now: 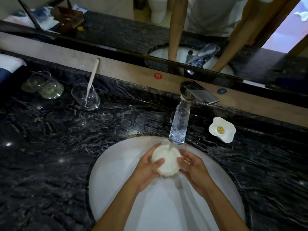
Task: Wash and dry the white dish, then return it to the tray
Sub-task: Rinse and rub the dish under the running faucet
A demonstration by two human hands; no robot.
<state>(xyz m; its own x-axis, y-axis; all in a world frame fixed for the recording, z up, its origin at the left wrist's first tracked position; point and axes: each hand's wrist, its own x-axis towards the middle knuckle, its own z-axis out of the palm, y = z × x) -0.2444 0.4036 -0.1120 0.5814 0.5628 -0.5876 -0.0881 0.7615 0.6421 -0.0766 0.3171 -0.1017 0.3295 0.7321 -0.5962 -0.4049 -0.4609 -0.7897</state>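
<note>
A small round white dish (pixel 167 160) is held over the white sink basin (pixel 116 164), right under the tap's spout. Water runs from the glass-like tap (pixel 180 124) onto the dish's far edge. My left hand (pixel 146 170) grips the dish from the left and below, thumb lying across its top and fingers curled behind it. My right hand (pixel 191 165) cups the dish's right side with curved fingers touching its rim.
On the black marble counter (pixel 66 139) stand a flower-shaped white soap dish (pixel 222 130) right of the tap, a glass with a toothbrush (pixel 85 97) and more glassware (pixel 44 86) at the far left. A mirror (pixel 150 22) runs along the back.
</note>
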